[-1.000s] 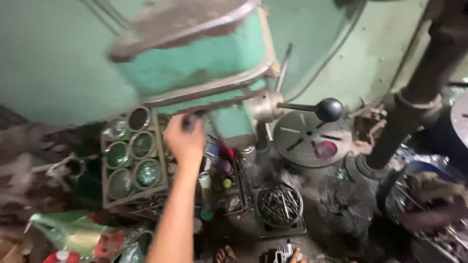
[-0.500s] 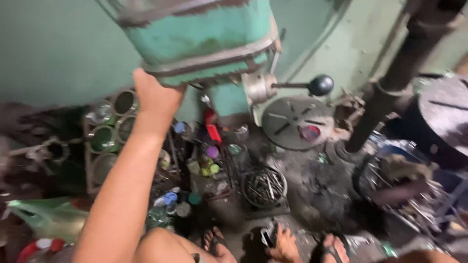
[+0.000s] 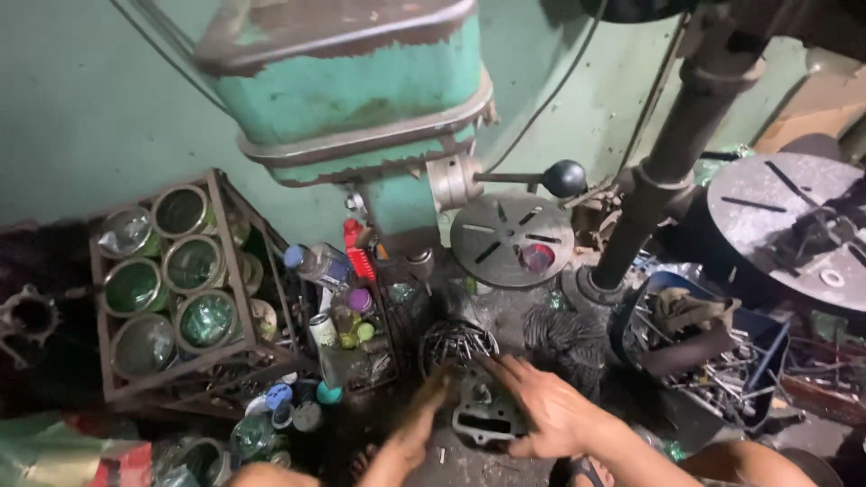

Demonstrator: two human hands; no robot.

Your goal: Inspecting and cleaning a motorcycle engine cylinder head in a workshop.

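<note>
Green drill press (image 3: 361, 90) (rusty top), black knob (image 3: 566, 178), red bottle (image 3: 358, 252).

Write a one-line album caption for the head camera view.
Both hands, left hand and right hand, reach down around a grey metal casting below a green drill press.

Grimy floor (image 3: 469, 464) carries a metal casting (image 3: 485, 422), perhaps scrap (image 3: 722, 379).

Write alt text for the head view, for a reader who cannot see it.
Two bare hands, left hand and right hand, reach down over a grey metal casting on a cluttered workshop floor, beside a round tin of metal bits. Above stands a green drill press with its round table; at left, a metal rack holds glass jars.
</note>
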